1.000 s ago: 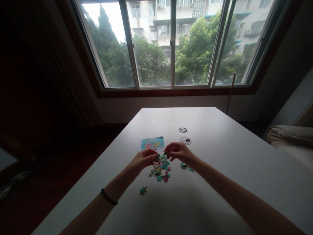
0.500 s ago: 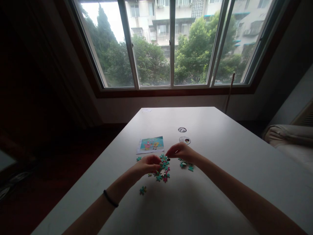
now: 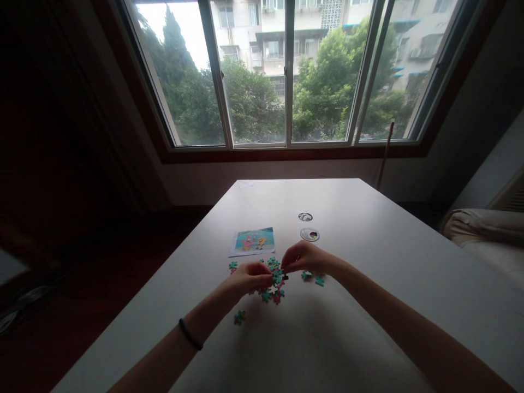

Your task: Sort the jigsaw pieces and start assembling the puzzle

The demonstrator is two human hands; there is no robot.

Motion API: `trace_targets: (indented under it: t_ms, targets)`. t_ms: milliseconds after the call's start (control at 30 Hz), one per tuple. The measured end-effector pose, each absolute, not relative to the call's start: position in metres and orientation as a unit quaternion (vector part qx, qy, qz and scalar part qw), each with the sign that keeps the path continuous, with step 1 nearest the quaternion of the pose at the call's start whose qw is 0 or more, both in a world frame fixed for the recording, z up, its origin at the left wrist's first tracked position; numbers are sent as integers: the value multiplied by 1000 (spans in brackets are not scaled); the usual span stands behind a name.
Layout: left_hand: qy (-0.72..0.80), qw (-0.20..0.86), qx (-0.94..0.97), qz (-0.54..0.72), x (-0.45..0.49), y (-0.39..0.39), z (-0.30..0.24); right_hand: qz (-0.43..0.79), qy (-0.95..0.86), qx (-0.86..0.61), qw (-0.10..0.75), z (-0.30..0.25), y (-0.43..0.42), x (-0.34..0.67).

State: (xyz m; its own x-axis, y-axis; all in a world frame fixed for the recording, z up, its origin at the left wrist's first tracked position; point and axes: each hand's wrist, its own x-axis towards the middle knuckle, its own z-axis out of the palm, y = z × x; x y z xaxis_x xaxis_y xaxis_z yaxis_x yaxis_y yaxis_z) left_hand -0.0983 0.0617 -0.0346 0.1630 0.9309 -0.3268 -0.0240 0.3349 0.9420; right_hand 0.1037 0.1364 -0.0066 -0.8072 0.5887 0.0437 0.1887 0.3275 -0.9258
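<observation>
A small heap of coloured puzzle pieces (image 3: 275, 283) lies on the white table (image 3: 347, 327). My left hand (image 3: 245, 277) rests at the heap's left side, fingers curled down onto the pieces. My right hand (image 3: 302, 258) is at the heap's upper right, fingertips pinched on a small dark piece (image 3: 284, 276). Behind the heap lies the puzzle's reference picture (image 3: 253, 240). Loose pieces sit apart: one (image 3: 233, 266) left of my left hand, one (image 3: 239, 317) nearer me, two (image 3: 313, 279) under my right wrist.
Two small round discs (image 3: 310, 234) (image 3: 305, 216) lie beyond my right hand. A slip of paper (image 3: 246, 184) sits at the table's far edge. A wide window (image 3: 286, 76) is behind, dark floor on the left, a cushioned seat (image 3: 487, 234) on the right.
Both hands have dropped from just above the heap down to it. My left hand slid left and nearer, baring a loose piece by the picture; my right hand came down with a pinched piece.
</observation>
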Motion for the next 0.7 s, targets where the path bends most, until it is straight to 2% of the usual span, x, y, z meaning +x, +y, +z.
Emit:
trace_targets:
  t_ms: [367, 700]
  targets:
    - [524, 578, 457, 427, -102, 65, -32, 578, -757, -232, 199, -11, 132, 99]
    - [495, 562, 532, 395, -105, 64, -20, 503, -802, -232, 223, -9, 122, 91]
